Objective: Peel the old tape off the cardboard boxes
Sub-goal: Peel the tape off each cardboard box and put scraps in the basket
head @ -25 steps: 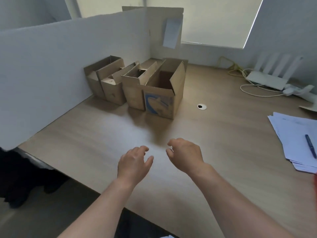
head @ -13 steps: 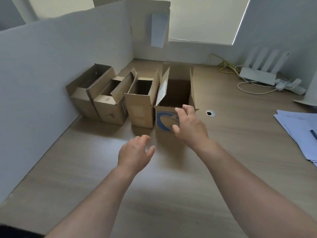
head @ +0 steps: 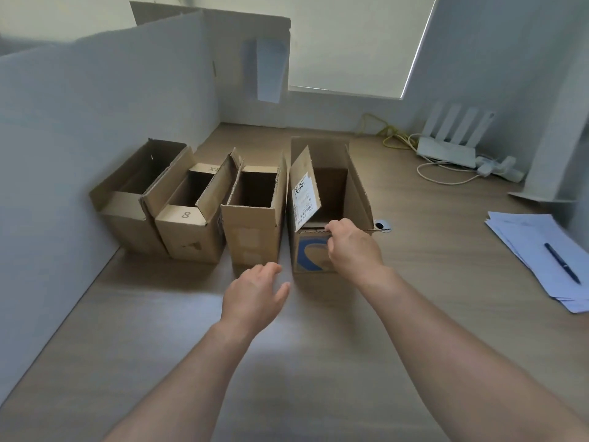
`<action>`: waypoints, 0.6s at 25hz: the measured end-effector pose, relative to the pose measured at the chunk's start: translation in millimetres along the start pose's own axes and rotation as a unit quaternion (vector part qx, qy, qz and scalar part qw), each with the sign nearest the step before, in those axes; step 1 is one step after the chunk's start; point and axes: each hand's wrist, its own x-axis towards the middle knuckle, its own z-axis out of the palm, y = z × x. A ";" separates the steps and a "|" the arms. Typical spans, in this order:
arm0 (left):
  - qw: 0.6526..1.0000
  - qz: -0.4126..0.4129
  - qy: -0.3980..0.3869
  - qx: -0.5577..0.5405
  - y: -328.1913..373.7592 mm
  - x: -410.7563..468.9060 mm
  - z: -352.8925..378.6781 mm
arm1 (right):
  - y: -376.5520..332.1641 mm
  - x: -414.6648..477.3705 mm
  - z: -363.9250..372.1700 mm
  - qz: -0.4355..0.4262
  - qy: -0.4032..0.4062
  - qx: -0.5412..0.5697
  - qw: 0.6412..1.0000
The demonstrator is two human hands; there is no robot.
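Several open cardboard boxes stand in a row on the wooden desk point(head: 414, 314). The rightmost box point(head: 358, 193) has a blue print on its front and a white shipping label point(head: 302, 199) on its left flap. My right hand point(head: 352, 247) grips the near top edge of this box, fingers curled over the rim. My left hand point(head: 255, 293) hovers open above the desk, just in front of the third box point(head: 251, 231), touching nothing. Two more boxes stand further left, one marked "8" point(head: 188, 231) and one against the partition point(head: 127, 199). No tape is plainly visible.
A grey partition point(head: 95, 122) runs along the left and back. A stack of papers point(head: 538, 250) with a pen point(head: 562, 263) lies at the right. A white router point(head: 446, 148) with cables sits at the back right. A cable hole point(head: 381, 224) is beside the rightmost box.
My right hand reached forward and took hold of the rightmost box's near edge. My left hand advanced toward the third box. The view moved closer to the boxes.
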 end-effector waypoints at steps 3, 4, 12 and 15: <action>1.000 0.000 0.003 -0.006 11.2 -7.3 8.9 | 17.7 -11.6 -7.4 0.025 0.024 0.011 0.999; 1.000 -0.001 0.005 -0.009 15.4 -9.5 11.6 | 23.9 -16.8 -10.8 0.031 0.027 0.004 0.999; 1.000 -0.025 -0.008 0.002 57.3 -27.6 25.9 | 94.8 -65.6 -34.3 0.089 0.046 -0.047 0.994; 0.999 -0.035 -0.017 -0.012 78.6 -35.3 36.0 | 135.4 -89.8 -42.5 0.105 0.041 -0.036 0.993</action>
